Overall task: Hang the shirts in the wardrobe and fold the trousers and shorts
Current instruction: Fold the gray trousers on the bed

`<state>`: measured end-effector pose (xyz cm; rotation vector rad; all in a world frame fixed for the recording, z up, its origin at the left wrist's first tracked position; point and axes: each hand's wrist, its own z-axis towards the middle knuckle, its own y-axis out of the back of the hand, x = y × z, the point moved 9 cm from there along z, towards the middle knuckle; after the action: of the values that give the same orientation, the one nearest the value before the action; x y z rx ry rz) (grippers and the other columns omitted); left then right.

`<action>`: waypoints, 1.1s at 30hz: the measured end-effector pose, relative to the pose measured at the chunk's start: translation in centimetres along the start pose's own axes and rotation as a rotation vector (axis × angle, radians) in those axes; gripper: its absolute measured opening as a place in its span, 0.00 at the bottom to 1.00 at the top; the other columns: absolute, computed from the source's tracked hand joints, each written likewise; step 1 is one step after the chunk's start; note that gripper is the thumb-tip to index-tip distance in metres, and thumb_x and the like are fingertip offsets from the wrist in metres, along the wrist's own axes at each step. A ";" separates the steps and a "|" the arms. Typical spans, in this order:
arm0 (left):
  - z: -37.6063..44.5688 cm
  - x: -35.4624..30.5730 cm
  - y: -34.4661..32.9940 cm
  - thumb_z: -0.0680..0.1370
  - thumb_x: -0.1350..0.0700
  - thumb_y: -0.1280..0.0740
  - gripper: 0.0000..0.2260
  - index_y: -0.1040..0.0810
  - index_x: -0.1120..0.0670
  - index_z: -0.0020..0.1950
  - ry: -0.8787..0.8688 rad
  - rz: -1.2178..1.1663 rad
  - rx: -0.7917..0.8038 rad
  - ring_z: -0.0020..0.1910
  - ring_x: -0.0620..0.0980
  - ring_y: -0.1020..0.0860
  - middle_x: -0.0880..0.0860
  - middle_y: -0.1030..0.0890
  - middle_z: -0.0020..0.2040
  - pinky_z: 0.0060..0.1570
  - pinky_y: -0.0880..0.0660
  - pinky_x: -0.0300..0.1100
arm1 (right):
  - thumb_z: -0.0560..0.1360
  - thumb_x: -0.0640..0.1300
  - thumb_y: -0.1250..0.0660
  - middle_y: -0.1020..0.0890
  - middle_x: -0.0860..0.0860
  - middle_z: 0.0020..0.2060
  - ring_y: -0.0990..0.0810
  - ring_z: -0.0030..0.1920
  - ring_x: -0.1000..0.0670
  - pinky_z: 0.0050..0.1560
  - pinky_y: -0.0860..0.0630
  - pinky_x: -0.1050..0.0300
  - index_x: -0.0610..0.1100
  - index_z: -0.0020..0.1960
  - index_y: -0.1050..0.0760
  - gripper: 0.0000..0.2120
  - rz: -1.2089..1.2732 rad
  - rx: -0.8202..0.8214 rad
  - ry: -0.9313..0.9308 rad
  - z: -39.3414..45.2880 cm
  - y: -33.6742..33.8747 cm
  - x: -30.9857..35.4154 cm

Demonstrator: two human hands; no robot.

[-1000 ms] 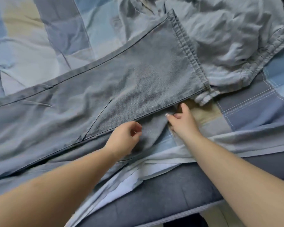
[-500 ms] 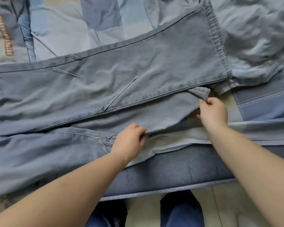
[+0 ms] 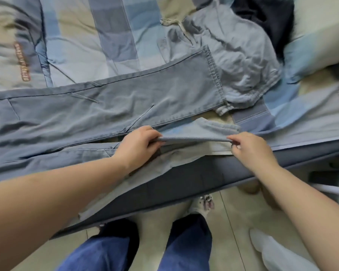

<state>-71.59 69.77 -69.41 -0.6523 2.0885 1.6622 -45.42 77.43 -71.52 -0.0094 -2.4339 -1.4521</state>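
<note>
A pair of long grey-blue denim trousers [image 3: 114,106] is lying lengthwise across a bed covered by a blue, beige and grey checked bedsheet [image 3: 114,36], with the far leg spread flat and its stitched hem pointing right. The near leg is being lifted off the sheet close to the mattress edge: the left hand [image 3: 139,145] is gripping its folded edge with curled fingers and thumb, and the right hand [image 3: 250,147] is pinching the same edge nearer the hem, so a strip of denim is stretching between them. Judging by this, the trousers are only at the straightening stage; the near leg is probably being brought level with or onto the far one, and no actual fold along the length is made yet. Beyond the hem, a crumpled pale blue-grey garment [image 3: 237,61] is lying in a heap, touching the trouser hem; whether it is shorts or a shirt is not clear. A dark navy garment [image 3: 262,18] is bunched behind it near a pale pillow [image 3: 317,42]. Both are looking untouched, no hanger or wardrobe is showing, and no finished folded pile is visible, so most of the task appears to be waiting.
</note>
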 end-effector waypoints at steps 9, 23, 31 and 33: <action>0.6 -1.9 5.6 0.78 0.57 0.33 0.06 0.19 0.58 0.48 0.061 -0.015 -0.199 0.44 0.53 0.25 0.55 0.21 0.41 0.42 0.36 0.41 | 0.79 0.48 0.39 0.24 0.45 0.36 0.28 0.41 0.42 0.39 0.38 0.51 0.39 0.43 0.29 0.13 0.330 -0.262 0.061 -0.8 8.4 1.3; 9.4 4.6 -7.6 0.77 0.51 0.34 0.19 0.28 0.49 0.68 0.499 0.120 -0.034 0.68 0.59 0.33 0.56 0.28 0.68 0.66 0.34 0.51 | 0.76 0.47 0.34 0.21 0.43 0.59 0.24 0.59 0.41 0.56 0.28 0.52 0.43 0.63 0.26 0.17 0.388 0.119 -0.315 9.0 -4.7 -7.7; 0.8 2.8 -21.0 0.78 0.52 0.36 0.19 0.30 0.49 0.70 0.316 0.142 0.436 0.68 0.55 0.33 0.52 0.29 0.68 0.65 0.33 0.49 | 0.76 0.56 0.35 0.23 0.45 0.59 0.25 0.59 0.44 0.52 0.30 0.55 0.47 0.59 0.24 0.17 0.432 0.404 -0.432 -0.9 -19.8 -9.7; -1.2 2.0 -23.1 0.77 0.51 0.35 0.24 0.35 0.48 0.73 0.282 0.139 0.529 0.71 0.54 0.37 0.51 0.35 0.73 0.68 0.36 0.49 | 0.74 0.57 0.33 0.23 0.43 0.55 0.24 0.52 0.42 0.47 0.29 0.55 0.48 0.49 0.23 0.13 0.461 0.341 -0.470 -1.3 -20.7 -9.7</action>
<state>-59.88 64.04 -88.67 -0.5968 2.6787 1.0404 -39.19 67.70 -91.26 -0.8610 -2.7498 -0.8924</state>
